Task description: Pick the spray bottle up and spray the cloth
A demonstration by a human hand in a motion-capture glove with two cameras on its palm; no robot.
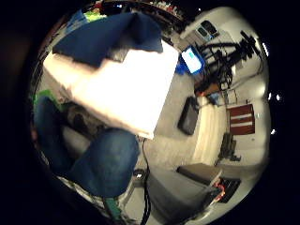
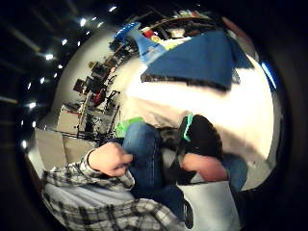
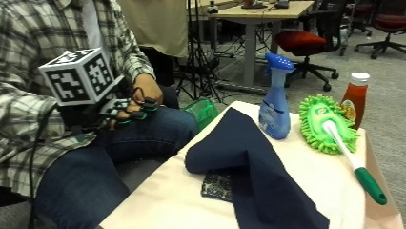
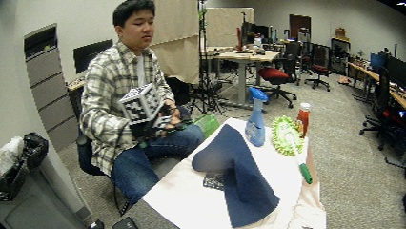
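My gloved right hand (image 3: pixel 130 112) rests loose in lap, holding nothing; blue plastic spray bottle (image 3: pixel 277 98) upright on bench beyond dark navy cloth (image 3: pixel 250 171). Risk: my reach toppling it

An office or lab: desks (image 4: pixel 244 56), swivel chairs (image 4: pixel 274 76), monitors (image 4: pixel 394 71), tripod (image 4: pixel 204 71) and grey carpet (image 4: pixel 355 129).
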